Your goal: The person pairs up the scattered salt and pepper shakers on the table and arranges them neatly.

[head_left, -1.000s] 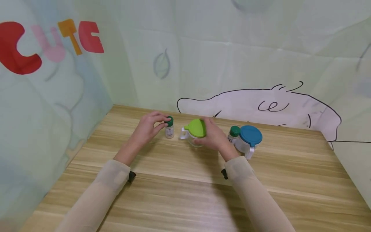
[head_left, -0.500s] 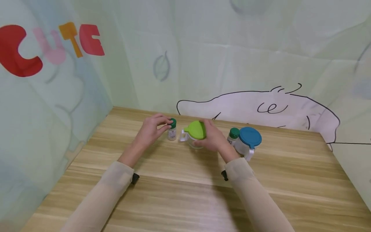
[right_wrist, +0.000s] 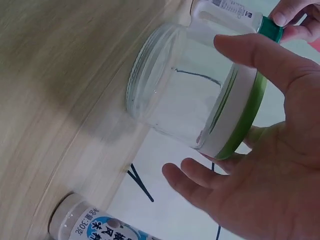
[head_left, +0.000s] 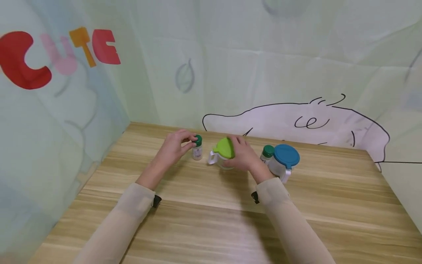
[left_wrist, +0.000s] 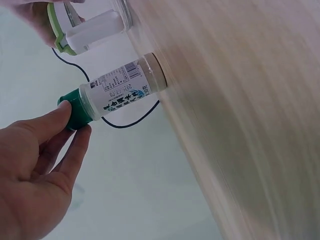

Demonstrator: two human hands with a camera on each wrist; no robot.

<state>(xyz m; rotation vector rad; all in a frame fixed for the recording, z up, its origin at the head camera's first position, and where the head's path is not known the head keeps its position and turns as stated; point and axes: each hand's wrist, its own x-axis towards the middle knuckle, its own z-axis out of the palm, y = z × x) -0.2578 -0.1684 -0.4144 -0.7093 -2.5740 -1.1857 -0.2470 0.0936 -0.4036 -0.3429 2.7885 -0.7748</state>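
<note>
My left hand [head_left: 176, 148] pinches the dark green cap of a small clear spice bottle [head_left: 197, 153] between thumb and fingers. The bottle stands upright on the table, its printed label [left_wrist: 117, 87] visible in the left wrist view. Just right of it is a glass seasoning jar [right_wrist: 175, 95] with a lime green lid [head_left: 225, 147] and a white handle [head_left: 213, 157] pointing left. My right hand [head_left: 244, 154] holds this jar from the right, thumb at the near side and fingers around the lid. Part of the jar is hidden by that hand.
Right of my right hand stand a second green-capped spice bottle [head_left: 267, 151] and a matching jar with a blue lid [head_left: 287, 155], close together. Behind the wooden table [head_left: 204, 227] hangs a printed cloth [head_left: 237, 73]; another cloth wall runs along the left.
My left hand has shifted slightly right with the spice bottle, bringing it nearer the green-lidded jar. My right hand and that jar have hardly moved.
</note>
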